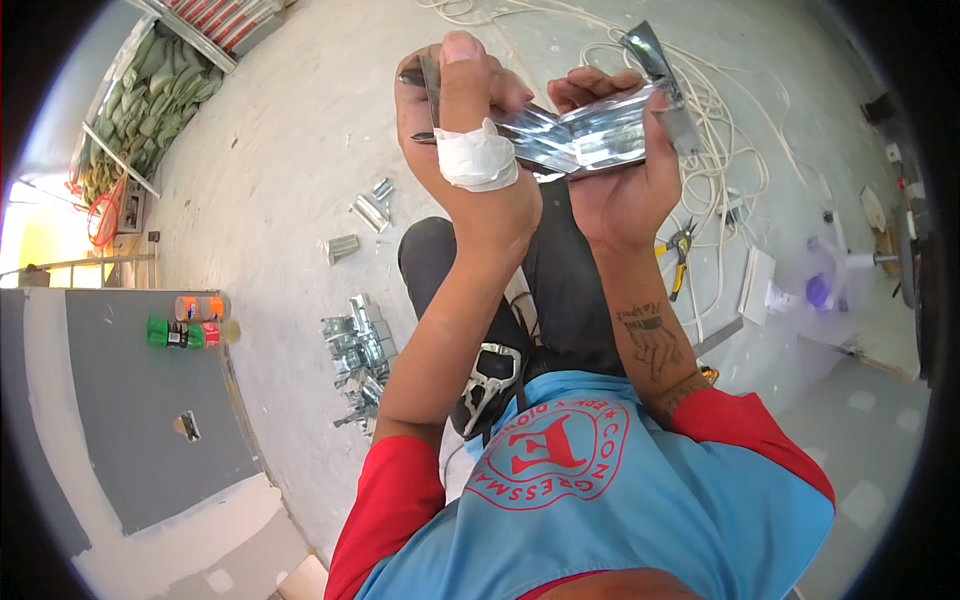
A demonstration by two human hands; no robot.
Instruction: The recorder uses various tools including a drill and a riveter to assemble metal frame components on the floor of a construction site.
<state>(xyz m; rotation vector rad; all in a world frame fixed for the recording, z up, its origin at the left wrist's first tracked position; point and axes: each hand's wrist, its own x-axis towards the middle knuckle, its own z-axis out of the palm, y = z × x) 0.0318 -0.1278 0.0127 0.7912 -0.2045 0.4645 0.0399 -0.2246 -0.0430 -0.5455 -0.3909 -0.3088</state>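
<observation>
A shiny bent sheet-metal bracket (608,132) is held up between both my hands, above my knees. It is creased near the middle, and a dark flap (648,52) sticks up at its right end. My left hand (465,150), with white tape around the base of its thumb, is closed around the left end; part of the metal is hidden behind its fingers. My right hand (625,195) grips the right part, its thumb at the outer end and its fingers behind.
Several metal pieces (358,345) lie heaped on the floor at left, with loose ones (370,212) farther off. Looped white cable (715,165), yellow-handled pliers (682,258) and a white flat piece (757,285) lie at right. Bottles (182,333) rest on a grey panel (150,430); green sacks (155,95) are stacked far left.
</observation>
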